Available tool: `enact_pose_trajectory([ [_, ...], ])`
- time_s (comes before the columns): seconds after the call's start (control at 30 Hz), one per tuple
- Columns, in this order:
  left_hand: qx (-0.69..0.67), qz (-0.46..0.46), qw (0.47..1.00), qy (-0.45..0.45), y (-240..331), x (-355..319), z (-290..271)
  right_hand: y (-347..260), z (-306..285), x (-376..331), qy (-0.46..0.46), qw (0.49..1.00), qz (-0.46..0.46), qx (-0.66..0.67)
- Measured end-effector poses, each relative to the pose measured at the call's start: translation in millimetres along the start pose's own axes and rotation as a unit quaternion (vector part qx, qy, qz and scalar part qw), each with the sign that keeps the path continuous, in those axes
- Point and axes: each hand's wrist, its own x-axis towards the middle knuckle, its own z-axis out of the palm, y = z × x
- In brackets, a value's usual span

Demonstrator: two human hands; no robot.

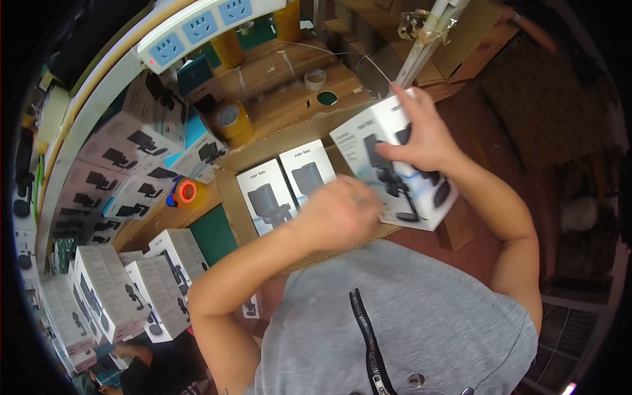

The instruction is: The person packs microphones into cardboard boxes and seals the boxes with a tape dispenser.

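Observation:
My right hand grips a white box printed with a black desktop microphone, fingers over its far end and thumb across its front. The box is tilted above the right part of an open cardboard carton. Blurred by motion, my left hand is over the carton's near side, at the lower left edge of the held box. Its fingers are smeared, and I cannot tell whether it touches that box. Two similar microphone boxes, one at the left and one beside it, stand side by side in the carton.
More white microphone boxes stand at the lower left, with others stacked above them. Tape rolls and an orange-ringed tape dispenser sit on the wooden bench. A power strip runs overhead. Another person's arm shows at lower left.

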Motion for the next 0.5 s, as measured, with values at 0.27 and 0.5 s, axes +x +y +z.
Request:
enact_pose_trajectory([
  [0.27, 0.074, -0.364, 0.810, -0.455, -39, -59, -25, 13, 135, 5, -0.008, 0.990, 0.112, -0.082],
  [0.5, 0.050, -0.362, 0.872, -0.325, -53, -69, -22, 8, 108, 24, -0.202, 0.955, 0.203, -0.080],
])
